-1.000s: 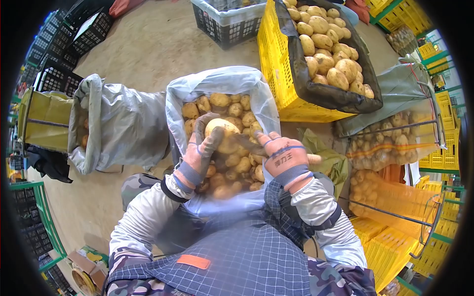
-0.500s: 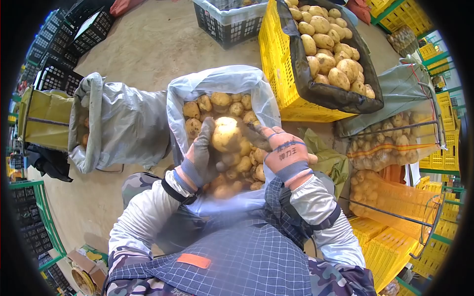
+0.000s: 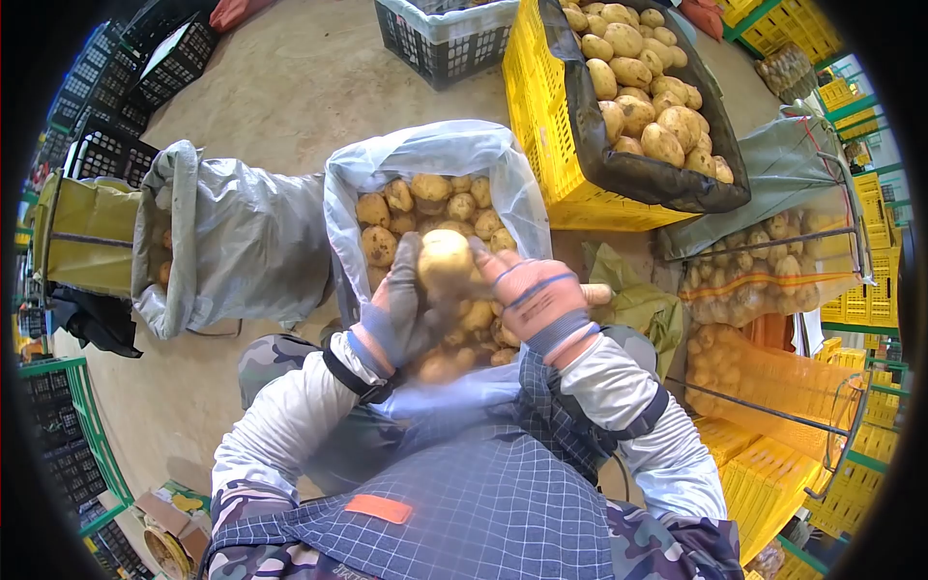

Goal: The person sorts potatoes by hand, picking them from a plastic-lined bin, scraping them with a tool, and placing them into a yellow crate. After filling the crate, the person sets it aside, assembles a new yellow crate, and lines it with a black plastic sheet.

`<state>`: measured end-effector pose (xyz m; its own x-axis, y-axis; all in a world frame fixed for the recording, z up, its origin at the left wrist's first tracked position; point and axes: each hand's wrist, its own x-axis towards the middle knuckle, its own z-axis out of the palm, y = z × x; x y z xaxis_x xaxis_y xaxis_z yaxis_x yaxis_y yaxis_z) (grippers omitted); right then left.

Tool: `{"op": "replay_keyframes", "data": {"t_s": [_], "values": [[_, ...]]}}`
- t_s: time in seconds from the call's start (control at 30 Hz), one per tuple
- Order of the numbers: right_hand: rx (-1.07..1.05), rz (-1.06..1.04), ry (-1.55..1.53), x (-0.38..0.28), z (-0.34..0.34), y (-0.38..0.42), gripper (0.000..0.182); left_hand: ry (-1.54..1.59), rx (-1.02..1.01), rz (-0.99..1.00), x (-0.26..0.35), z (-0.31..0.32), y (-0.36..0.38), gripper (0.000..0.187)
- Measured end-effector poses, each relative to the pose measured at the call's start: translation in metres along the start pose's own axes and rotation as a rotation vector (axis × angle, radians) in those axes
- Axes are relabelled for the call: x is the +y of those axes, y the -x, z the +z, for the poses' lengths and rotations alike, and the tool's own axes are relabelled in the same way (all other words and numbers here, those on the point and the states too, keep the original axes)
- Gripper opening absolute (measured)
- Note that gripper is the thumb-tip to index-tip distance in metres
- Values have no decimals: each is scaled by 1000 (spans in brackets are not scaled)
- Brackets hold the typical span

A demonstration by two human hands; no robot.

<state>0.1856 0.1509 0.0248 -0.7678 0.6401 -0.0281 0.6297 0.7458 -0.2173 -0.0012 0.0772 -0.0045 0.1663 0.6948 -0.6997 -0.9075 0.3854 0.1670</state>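
A large pale potato [image 3: 446, 261] is held between both my gloved hands, above an open grey-white sack [image 3: 437, 155] filled with several potatoes. My left hand [image 3: 399, 307], in a grey glove, cups the potato from the left and below. On its right side rests my right hand [image 3: 532, 295], in an orange glove with printed characters, fingers pressed to the potato. My sleeves and a checked apron fill the lower part of the view.
A yellow crate [image 3: 547, 126] lined with black plastic and heaped with potatoes stands at the upper right. A second grey sack [image 3: 227, 242] lies at the left beside a yellow bag. Mesh bags of potatoes [image 3: 764, 271] and stacked yellow crates stand at the right; dark crates at the top left.
My right hand has come in from the side onto the potato, and both hands now hold it, a little nearer to my body.
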Motion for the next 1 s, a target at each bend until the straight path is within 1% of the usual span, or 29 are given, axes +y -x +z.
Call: {"op": "replay_keyframes", "data": {"t_s": [0.03,0.13,0.23,0.27,0.33,0.37,0.4,0.43,0.5,0.53,0.6,0.63,0.7,0.73,0.77,0.83,0.87,0.9,0.97,1.0], "values": [[-27,-23,44,-2,2,0,56,-13,34,13,-1,1,-1,63],[-15,-21,-29,4,3,-2,55,-93,81,-2,1,5,2,58],[-88,273,-221,11,-20,-5,63,-145,-50,-22,8,-1,4,63],[-50,258,-140,14,-16,-5,60,-142,-90,-27,9,-4,5,63],[-140,188,-95,9,-15,-4,59,-143,-173,-46,10,-6,3,63],[-183,156,-71,6,-15,-3,58,-139,-143,-26,9,-4,3,64],[-217,152,-43,4,-13,-4,64,-135,-114,-6,7,0,4,64],[-118,127,-272,6,-11,-1,66,-129,-82,16,5,4,7,65],[89,54,-726,11,-7,1,69,-397,-66,31,4,18,21,65],[22,91,-1059,11,-5,-2,75,-532,-54,46,4,22,26,65],[-75,359,-1344,10,-9,0,70,-805,-173,-70,-1,9,26,65],[-134,434,-1486,17,-18,0,66,-945,-235,-134,-2,1,22,65],[-230,622,-1755,31,-35,2,57,-1341,-439,15,9,-10,8,63],[-98,607,-1731,40,-42,5,54,-1522,-526,120,15,-15,0,65],[32,610,-1735,49,-50,9,51,-1770,-486,221,23,-20,-21,69],[378,605,-1663,75,-65,15,46,-2005,-192,360,49,-33,-70,81],[532,607,-1611,93,-70,18,44,-2057,-5,377,62,-35,-88,81],[638,627,-1547,118,-75,23,43,-2099,173,404,76,-32,-110,82],[802,673,-1390,162,-86,32,42,-2154,472,345,94,-36,-166,88],[858,693,-1312,178,-95,33,41,-2156,492,389,97,-30,-179,91]]}}
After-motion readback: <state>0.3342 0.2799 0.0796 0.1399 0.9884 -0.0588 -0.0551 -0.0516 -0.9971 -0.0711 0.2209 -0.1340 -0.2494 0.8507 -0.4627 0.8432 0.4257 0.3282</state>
